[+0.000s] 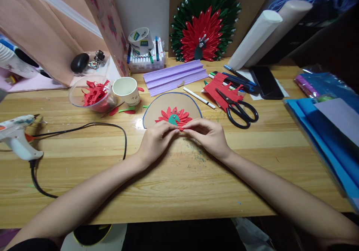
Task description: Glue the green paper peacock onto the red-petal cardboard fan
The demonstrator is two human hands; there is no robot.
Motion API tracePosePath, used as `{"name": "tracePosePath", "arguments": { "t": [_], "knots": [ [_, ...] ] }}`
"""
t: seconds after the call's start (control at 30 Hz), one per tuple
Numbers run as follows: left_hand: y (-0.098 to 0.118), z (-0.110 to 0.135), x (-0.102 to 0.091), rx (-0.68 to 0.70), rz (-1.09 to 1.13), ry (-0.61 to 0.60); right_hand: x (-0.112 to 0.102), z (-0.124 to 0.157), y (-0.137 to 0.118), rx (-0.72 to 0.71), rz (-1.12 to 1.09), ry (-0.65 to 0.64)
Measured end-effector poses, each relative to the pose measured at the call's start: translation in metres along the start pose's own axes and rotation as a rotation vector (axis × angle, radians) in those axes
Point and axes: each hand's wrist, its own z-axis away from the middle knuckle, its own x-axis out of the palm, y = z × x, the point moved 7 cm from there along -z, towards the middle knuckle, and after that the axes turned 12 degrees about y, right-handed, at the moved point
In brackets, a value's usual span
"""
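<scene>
My left hand (157, 141) and my right hand (209, 137) meet in the middle of the table, thumbs and forefingers closed on a small red paper petal (181, 129). Just beyond the fingertips lies a half-round piece of brown cardboard (159, 107) with a blue outline. Red paper petals (168, 112) fan out on it around a green paper bird's head (173, 119). My fingers hide the lower edge of the cardboard. To the right, black-handled scissors (238, 111) rest partly on a red paper sheet (217, 90).
A hot glue gun (21, 139) lies at left with its cord. A clear bowl of red scraps (92, 96) stands beside a paper cup (126, 90). Behind are purple crepe paper (174, 77), a white pen (199, 98), a phone (266, 83) and a finished paper peacock (206, 27). Blue sheets (316, 131) lie right.
</scene>
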Motion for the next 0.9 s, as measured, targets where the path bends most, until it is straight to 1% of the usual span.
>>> {"name": "tracePosePath", "arguments": {
  "t": [0.1, 0.23, 0.37, 0.5, 0.73, 0.9],
  "knots": [
    [-0.004, 0.0, 0.001, -0.032, 0.011, -0.002, 0.0, 0.001, 0.001, 0.004, 0.012, -0.002],
    [-0.006, 0.0, 0.001, -0.056, 0.017, 0.005, -0.001, 0.0, 0.006, 0.087, -0.008, 0.017],
    [-0.003, 0.0, -0.001, -0.021, 0.009, 0.02, -0.001, -0.002, 0.01, 0.144, -0.057, 0.013],
    [0.002, 0.0, -0.004, 0.018, -0.003, 0.047, -0.003, -0.005, 0.008, 0.14, -0.064, 0.024],
    [0.007, 0.001, -0.004, 0.034, -0.026, 0.05, -0.003, -0.007, 0.006, 0.129, -0.081, 0.039],
    [0.009, 0.001, -0.005, 0.058, -0.034, 0.069, 0.0, -0.006, 0.009, 0.198, -0.117, 0.008]
  ]
}}
